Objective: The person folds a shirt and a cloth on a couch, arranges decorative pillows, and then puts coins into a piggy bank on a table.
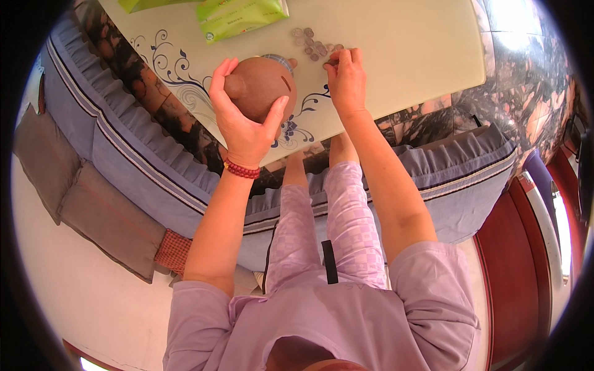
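Note:
My left hand (246, 125) grips a brown, rounded coin bank (262, 88) with a dark slot in its upper side and a blue checked patch at its far edge. It is held tilted over the near side of the table. To its right, my right hand (348, 81) is low over the tabletop, thumb and fingertips pinched around a small dark coin (329, 64). Just beyond those fingertips lies a loose cluster of several round coins (318, 46), some touching one another.
The pale glass-like table (417, 51) has a blue floral scroll pattern and rounded corners. Green soft packs (243, 18) lie at its far left. A blue sofa with ruffled trim (148, 171) curves around behind the legs. Dark marbled tiles (422, 123) show below the table edge.

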The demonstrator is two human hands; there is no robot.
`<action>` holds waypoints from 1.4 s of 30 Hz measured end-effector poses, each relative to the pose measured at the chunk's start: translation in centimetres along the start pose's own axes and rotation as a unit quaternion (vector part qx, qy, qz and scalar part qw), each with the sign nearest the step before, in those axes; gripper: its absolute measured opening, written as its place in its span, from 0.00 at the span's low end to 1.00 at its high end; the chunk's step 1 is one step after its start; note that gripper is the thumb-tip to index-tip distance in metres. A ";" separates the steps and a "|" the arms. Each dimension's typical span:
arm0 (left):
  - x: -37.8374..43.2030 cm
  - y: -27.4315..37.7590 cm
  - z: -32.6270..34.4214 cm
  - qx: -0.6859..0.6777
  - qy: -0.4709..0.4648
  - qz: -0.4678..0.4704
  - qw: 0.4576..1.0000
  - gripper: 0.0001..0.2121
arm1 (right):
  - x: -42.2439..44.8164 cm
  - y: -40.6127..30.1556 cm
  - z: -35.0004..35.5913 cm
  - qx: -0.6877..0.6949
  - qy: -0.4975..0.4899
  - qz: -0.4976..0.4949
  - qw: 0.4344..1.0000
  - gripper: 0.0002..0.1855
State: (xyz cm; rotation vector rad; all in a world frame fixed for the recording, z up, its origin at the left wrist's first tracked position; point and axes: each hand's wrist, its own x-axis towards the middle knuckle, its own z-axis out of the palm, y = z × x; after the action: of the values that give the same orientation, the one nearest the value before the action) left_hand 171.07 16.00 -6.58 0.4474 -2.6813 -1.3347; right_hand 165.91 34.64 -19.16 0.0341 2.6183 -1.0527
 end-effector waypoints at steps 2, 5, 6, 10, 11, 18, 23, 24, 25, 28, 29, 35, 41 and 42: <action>0.1 0.0 0.1 0.000 0.002 0.002 1.000 0.44 | 0.1 0.0 -0.1 0.009 0.002 0.007 1.000 0.16; 0.0 0.1 -0.1 -0.001 0.002 0.003 1.000 0.44 | 0.2 -0.5 -0.2 0.018 0.001 0.023 1.000 0.15; 0.0 0.1 -0.1 0.000 0.001 0.002 1.000 0.44 | 0.3 -0.5 -0.2 -0.003 0.013 0.025 1.000 0.14; 0.0 0.2 0.1 -0.004 0.001 -0.001 1.000 0.44 | 0.5 -0.3 -0.2 -0.009 0.012 0.024 1.000 0.15; 0.1 0.2 0.1 -0.004 0.001 0.001 1.000 0.44 | 0.6 -0.1 -0.1 -0.008 0.014 0.024 1.000 0.15; 0.0 0.2 0.1 -0.005 0.001 -0.003 1.000 0.44 | 0.2 -0.8 -0.5 0.051 0.035 0.039 0.997 0.13; -0.2 0.0 -0.1 -0.005 0.004 -0.007 1.000 0.44 | -1.5 -4.4 -3.2 0.289 -0.023 0.123 0.949 0.10; -0.2 0.0 0.0 -0.009 0.006 -0.006 1.000 0.44 | -2.0 -6.1 -4.1 0.368 -0.036 0.119 0.922 0.09; -0.1 0.0 0.0 -0.013 0.007 -0.005 1.000 0.44 | -2.5 -7.3 -4.4 0.445 -0.048 0.114 0.887 0.08; -0.1 0.1 -0.1 -0.004 0.005 -0.003 1.000 0.44 | -3.1 -9.0 -3.8 0.499 -0.020 0.096 0.861 0.08; 0.0 0.1 0.0 -0.003 0.006 0.000 1.000 0.44 | -3.0 -9.4 -3.7 0.500 -0.019 0.094 0.860 0.08; 0.0 0.2 0.1 -0.011 0.009 -0.001 1.000 0.44 | -3.1 -10.4 -4.1 0.365 0.035 0.014 0.930 0.09; -0.1 0.2 0.0 -0.007 0.008 -0.003 1.000 0.44 | -3.9 -11.2 -4.0 0.284 0.069 -0.035 0.956 0.08; -0.1 0.2 0.1 -0.007 0.009 0.000 1.000 0.44 | -4.0 -11.3 -4.1 0.283 0.073 -0.039 0.956 0.08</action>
State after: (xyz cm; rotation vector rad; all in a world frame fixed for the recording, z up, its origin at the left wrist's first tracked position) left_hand 171.11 16.20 -6.44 0.4550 -2.6555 -1.3411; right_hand 166.94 29.62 -7.62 0.1427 2.3595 -1.8571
